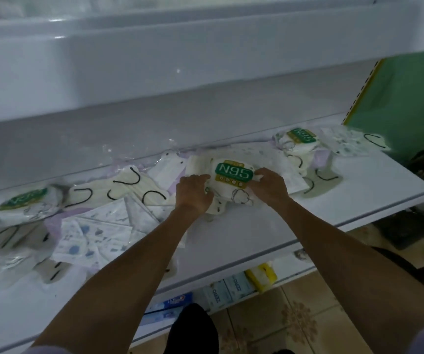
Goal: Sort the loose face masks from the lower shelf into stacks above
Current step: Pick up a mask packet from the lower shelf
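A long white metal shelf board (295, 226) runs across the view, with the broad white front of an upper shelf (129, 72) above it and a green wall panel (405, 98) at the far right. Beige patterned floor tiles (295, 315) show below.

Loose masks in clear wrappers litter the board. Cream masks with black ear loops (129, 185) lie left of centre, and white masks printed with small blue and grey shapes (96, 233) lie nearer the front edge. A green-labelled N95 pack (24, 200) rests at the far left, and another (300, 137) sits far right near the back.

At the middle of the board lies a clear packet of cream masks with a green and gold N95 label (232, 175). The left hand (193, 195) grips its left edge with curled fingers. The right hand (269, 186) pinches its right edge.

On the shelf underneath stand pale boxes marked ZERO (226, 290), just beside a yellow packet (262, 275) and a blue toothpaste carton (172, 301).
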`<state>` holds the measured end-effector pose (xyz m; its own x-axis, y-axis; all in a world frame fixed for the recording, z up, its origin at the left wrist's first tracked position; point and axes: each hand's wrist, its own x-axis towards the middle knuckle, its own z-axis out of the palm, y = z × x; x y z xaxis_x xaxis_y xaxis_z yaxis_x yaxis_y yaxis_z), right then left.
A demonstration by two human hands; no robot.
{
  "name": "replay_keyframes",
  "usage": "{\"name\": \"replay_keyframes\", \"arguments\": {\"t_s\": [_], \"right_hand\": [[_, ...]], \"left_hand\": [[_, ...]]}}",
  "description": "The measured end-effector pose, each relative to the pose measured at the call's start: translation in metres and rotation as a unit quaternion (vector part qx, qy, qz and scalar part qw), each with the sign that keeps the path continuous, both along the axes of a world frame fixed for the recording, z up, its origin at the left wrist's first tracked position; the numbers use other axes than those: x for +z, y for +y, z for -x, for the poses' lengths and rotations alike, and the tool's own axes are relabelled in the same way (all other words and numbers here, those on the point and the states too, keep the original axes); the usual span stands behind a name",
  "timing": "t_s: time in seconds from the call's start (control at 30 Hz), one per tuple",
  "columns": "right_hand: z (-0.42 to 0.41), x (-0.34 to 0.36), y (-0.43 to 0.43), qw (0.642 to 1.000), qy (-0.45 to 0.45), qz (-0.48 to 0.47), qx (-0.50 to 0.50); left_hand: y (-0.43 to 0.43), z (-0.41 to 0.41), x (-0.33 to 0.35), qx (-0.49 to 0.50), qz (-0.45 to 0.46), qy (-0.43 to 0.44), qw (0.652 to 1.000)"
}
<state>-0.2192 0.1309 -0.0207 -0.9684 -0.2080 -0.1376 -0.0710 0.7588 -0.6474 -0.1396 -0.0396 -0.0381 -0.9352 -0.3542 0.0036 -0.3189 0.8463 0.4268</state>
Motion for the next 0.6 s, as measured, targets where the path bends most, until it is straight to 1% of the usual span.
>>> {"name": "replay_keyframes", "arguments": {"t_s": [0.07,0.13,0.17,0.23,0.3,0.4,0.47,0.53,0.57,0.6], "right_hand": [[0.006,-0.001,-0.004,1.000,0.002,-0.006,0.010],[0.006,-0.001,-0.009,1.000,-0.011,0.024,0.003],[0.005,-0.001,-0.010,0.999,-0.009,0.040,-0.008],[-0.003,0.000,-0.011,0.996,0.012,0.072,-0.040],[-0.013,0.004,-0.010,0.991,0.027,0.108,-0.080],[-0.020,0.019,-0.005,0.976,0.022,0.170,-0.138],[-0.023,0.032,0.003,0.956,-0.016,0.244,-0.160],[-0.029,0.051,0.016,0.916,-0.070,0.350,-0.186],[-0.033,0.060,0.024,0.895,-0.093,0.392,-0.189],[-0.037,0.071,0.033,0.884,-0.112,0.417,-0.180]], "left_hand": [[-0.004,0.002,-0.002,-0.004,-0.044,0.008,0.999],[-0.006,0.002,-0.004,-0.008,-0.087,0.037,0.996],[-0.004,0.002,-0.003,-0.005,-0.092,0.053,0.994],[0.003,-0.001,0.001,0.014,-0.084,0.077,0.993],[0.013,-0.004,0.009,0.024,-0.108,0.095,0.989],[0.021,-0.011,0.024,-0.024,-0.130,0.127,0.983],[0.021,-0.019,0.035,-0.065,-0.129,0.150,0.978],[0.025,-0.029,0.046,-0.085,-0.115,0.151,0.978],[0.029,-0.036,0.050,-0.088,-0.117,0.152,0.978],[0.035,-0.043,0.056,-0.084,-0.126,0.154,0.976]]}}
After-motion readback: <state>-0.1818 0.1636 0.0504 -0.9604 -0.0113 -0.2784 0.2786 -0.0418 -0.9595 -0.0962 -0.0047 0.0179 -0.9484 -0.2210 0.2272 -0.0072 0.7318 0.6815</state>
